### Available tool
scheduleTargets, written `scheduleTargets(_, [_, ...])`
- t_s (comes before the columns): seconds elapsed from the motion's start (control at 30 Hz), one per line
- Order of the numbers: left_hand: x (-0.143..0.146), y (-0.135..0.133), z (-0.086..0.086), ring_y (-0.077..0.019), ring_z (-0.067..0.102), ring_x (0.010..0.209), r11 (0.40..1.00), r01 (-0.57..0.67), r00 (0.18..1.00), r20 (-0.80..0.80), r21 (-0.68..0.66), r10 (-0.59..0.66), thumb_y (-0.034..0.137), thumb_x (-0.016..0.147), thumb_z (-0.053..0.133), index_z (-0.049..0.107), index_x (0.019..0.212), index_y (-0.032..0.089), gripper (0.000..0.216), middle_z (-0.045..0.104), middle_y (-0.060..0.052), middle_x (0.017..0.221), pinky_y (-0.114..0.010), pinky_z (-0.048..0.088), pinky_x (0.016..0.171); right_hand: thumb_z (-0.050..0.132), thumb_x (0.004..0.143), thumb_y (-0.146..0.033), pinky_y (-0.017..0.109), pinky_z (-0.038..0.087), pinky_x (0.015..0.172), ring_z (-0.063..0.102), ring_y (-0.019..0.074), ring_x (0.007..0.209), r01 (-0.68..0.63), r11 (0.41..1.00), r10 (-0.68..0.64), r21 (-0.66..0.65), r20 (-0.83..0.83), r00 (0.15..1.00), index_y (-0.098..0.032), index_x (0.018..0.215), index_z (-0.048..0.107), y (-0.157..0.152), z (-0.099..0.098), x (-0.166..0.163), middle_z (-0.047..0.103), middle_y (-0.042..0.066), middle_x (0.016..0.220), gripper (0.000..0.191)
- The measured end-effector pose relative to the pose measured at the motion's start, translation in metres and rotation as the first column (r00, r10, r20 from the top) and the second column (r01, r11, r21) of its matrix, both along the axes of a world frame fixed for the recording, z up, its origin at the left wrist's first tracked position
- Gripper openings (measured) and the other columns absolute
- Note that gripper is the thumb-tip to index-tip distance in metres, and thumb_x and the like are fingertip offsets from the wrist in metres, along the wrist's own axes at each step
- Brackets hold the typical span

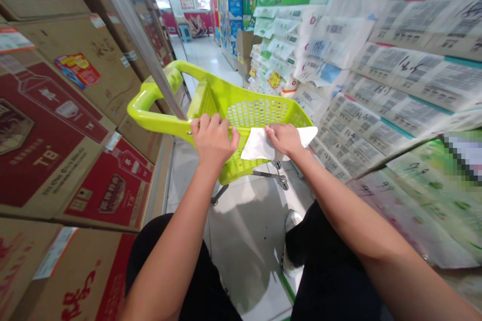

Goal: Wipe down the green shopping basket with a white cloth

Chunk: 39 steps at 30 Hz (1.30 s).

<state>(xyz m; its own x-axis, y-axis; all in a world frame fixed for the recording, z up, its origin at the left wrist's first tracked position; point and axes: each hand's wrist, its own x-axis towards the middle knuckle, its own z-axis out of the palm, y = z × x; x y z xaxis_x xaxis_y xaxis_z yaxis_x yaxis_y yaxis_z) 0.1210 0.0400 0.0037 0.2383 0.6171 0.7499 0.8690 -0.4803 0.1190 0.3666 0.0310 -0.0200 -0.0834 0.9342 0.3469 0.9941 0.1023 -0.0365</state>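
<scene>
A lime-green plastic shopping cart (pixel 248 110) stands in the aisle in front of me, its basket tilted toward me. My left hand (pixel 213 139) is curled over the basket's near rim, fingers wrapped round the edge. My right hand (pixel 284 139) presses a white cloth (pixel 259 145) against the rim just to the right, fingers closed on the cloth. My knees in black trousers show below.
Stacked brown and red cardboard boxes (pixel 56 130) fill the shelving on the left. Wrapped tissue packs (pixel 395 90) pile high on the right. A metal shelf post (pixel 143 40) slants across in front of the cart handle (pixel 150 100). The tiled floor (pixel 244 230) runs ahead down the aisle.
</scene>
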Motion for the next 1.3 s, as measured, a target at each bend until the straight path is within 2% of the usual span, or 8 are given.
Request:
scheduleTargets(0.27, [0.015,-0.011,0.001,-0.0358,0.054,0.105,1.000,0.005,0.998,-0.056,0.008,-0.005,0.044,0.089,0.056,0.067,0.091,0.022,0.024,0.066,-0.012,0.103,-0.056,0.032,0.096,0.008,0.101,-0.075,0.035,0.043,0.076,0.072,0.0330,0.102,0.060,0.964,-0.066,-0.257,-0.016,0.998,-0.019,0.099,0.079,0.023,0.023,-0.001,0.078,0.018,0.107,0.091])
scheduleTargets(0.43, [0.017,-0.013,0.001,-0.0360,0.054,0.103,1.000,0.007,0.997,-0.072,0.007,-0.007,0.043,0.087,0.057,0.066,0.091,0.022,0.023,0.067,-0.013,0.102,-0.055,0.032,0.094,0.003,0.094,-0.085,0.041,0.049,0.083,0.071,0.0384,0.111,-0.057,0.919,0.011,-0.389,-0.119,0.993,-0.015,0.104,0.080,0.040,0.032,-0.008,0.077,0.021,0.116,0.104])
scheduleTargets(0.67, [0.013,-0.015,0.000,-0.0350,0.052,0.102,1.000,0.021,0.997,-0.068,0.016,-0.020,0.043,0.083,0.059,0.065,0.090,0.023,0.022,0.067,-0.011,0.100,-0.054,0.030,0.093,0.014,0.086,-0.096,0.042,0.049,0.096,0.068,0.0365,0.118,-0.232,0.825,0.043,-0.515,-0.353,0.934,-0.019,0.120,0.077,0.056,0.036,-0.006,0.071,0.017,0.135,0.105])
scheduleTargets(0.77, [0.013,-0.016,-0.001,-0.0346,0.052,0.101,0.999,0.042,0.998,-0.048,0.012,-0.041,0.043,0.082,0.060,0.066,0.089,0.024,0.021,0.067,-0.011,0.100,-0.055,0.029,0.094,0.013,0.088,-0.094,0.040,0.049,0.094,0.069,0.0342,0.113,-0.259,0.833,0.049,-0.490,-0.401,0.915,-0.019,0.116,0.077,0.054,0.038,-0.006,0.074,0.014,0.130,0.102])
scheduleTargets(0.87, [0.014,-0.017,-0.003,-0.0336,0.052,0.100,0.999,0.041,0.998,-0.041,0.034,-0.040,0.042,0.083,0.060,0.065,0.087,0.024,0.019,0.067,-0.010,0.098,-0.054,0.030,0.093,0.002,0.096,-0.084,0.035,0.048,0.088,0.071,0.0289,0.103,-0.244,0.926,0.108,-0.289,-0.414,0.904,-0.019,0.104,0.078,0.039,0.039,-0.006,0.079,0.012,0.112,0.100])
scheduleTargets(1.0, [0.017,-0.014,-0.007,-0.0318,0.053,0.096,0.996,-0.004,1.000,-0.005,0.093,0.004,0.036,0.085,0.059,0.064,0.083,0.025,0.013,0.066,-0.009,0.093,-0.052,0.030,0.092,0.008,0.103,-0.073,0.033,0.043,0.081,0.069,0.0283,0.103,0.034,0.999,-0.032,0.000,-0.268,0.963,-0.019,0.105,0.076,0.004,0.036,-0.001,0.078,0.013,0.108,0.086])
scheduleTargets(1.13, [0.018,-0.007,-0.008,-0.0306,0.052,0.095,0.992,-0.046,0.999,0.021,0.118,0.044,0.032,0.086,0.059,0.061,0.078,0.024,0.011,0.065,-0.008,0.090,-0.052,0.030,0.092,0.016,0.105,-0.069,0.033,0.039,0.078,0.070,0.0299,0.097,0.200,0.980,-0.200,-0.012,-0.127,0.972,-0.019,0.105,0.076,-0.023,0.023,0.008,0.078,0.016,0.101,0.079])
scheduleTargets(1.3, [0.011,-0.001,-0.006,-0.0278,0.049,0.093,0.997,-0.029,0.999,-0.023,0.065,0.030,0.033,0.085,0.058,0.055,0.075,0.024,0.013,0.063,-0.006,0.086,-0.053,0.029,0.090,0.014,0.106,-0.062,0.036,0.040,0.083,0.071,0.0312,0.099,0.223,0.971,-0.223,-0.082,0.011,0.975,-0.016,0.096,0.080,-0.024,0.011,0.014,0.078,0.019,0.096,0.080])
